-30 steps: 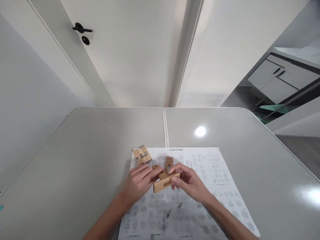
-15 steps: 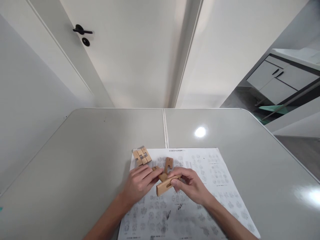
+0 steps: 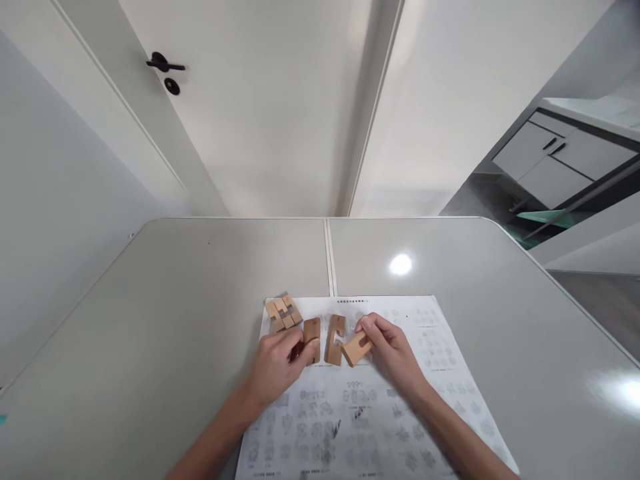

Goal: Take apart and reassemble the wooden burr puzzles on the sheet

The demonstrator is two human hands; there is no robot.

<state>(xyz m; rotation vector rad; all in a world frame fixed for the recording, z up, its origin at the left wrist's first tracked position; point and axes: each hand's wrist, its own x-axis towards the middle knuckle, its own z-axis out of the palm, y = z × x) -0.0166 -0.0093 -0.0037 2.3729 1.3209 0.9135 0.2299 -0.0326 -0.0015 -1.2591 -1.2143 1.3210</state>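
Note:
Between thumb and fingers, my left hand (image 3: pixel 280 363) grips a wooden block (image 3: pixel 313 330) at the paper's upper left. My right hand (image 3: pixel 393 347) pinches a second, slotted wooden block (image 3: pixel 357 349), which is tilted. A notched wooden piece (image 3: pixel 335 341) lies on the printed paper (image 3: pixel 370 427) between my two hands, touched by neither. Beyond my left hand, several light wooden pieces (image 3: pixel 284 312) sit grouped side by side at the paper's top left corner.
The grey table (image 3: pixel 200 300) extends around the paper, with a pale seam (image 3: pixel 330 257) running to its far edge. A white door (image 3: pixel 260 120) with a black handle (image 3: pixel 165 64) stands behind. White cabinets (image 3: pixel 565 153) are at the right.
The two held blocks, close together before, are now apart. My left hand's block has turned upright along the paper, and my right hand has moved right and up. The notched piece is more exposed.

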